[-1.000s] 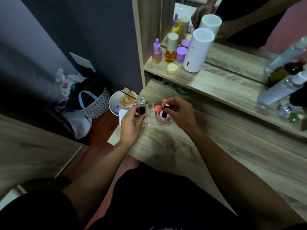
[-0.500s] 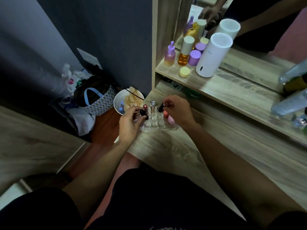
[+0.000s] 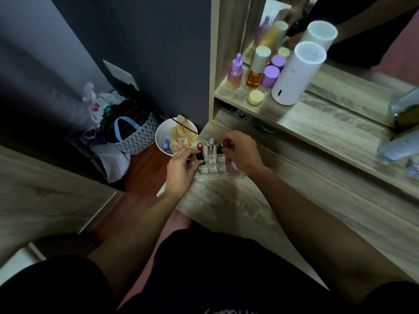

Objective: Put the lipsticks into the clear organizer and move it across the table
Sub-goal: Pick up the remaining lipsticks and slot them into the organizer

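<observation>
1. Head view: left hand (image 3: 181, 171) is pinching a red-capped lipstick (image 3: 199, 150) and seating it in the clear organizer (image 3: 213, 168); right hand (image 3: 242, 152) is closing on a dark lipstick (image 3: 221, 147), likely seating it too.
2. Head view: organizer is sitting near the table (image 3: 249, 211) left edge, above a white bowl (image 3: 163, 139); open tabletop is lying rightward.

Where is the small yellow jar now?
In the head view, the small yellow jar sits on the wooden shelf, upper right, just left of the white cylinder.

right hand (image 3: 242, 152) hiding organizer's (image 3: 212, 169) right side, bottles (image 3: 399, 143) blurred, cut by right edge
</observation>
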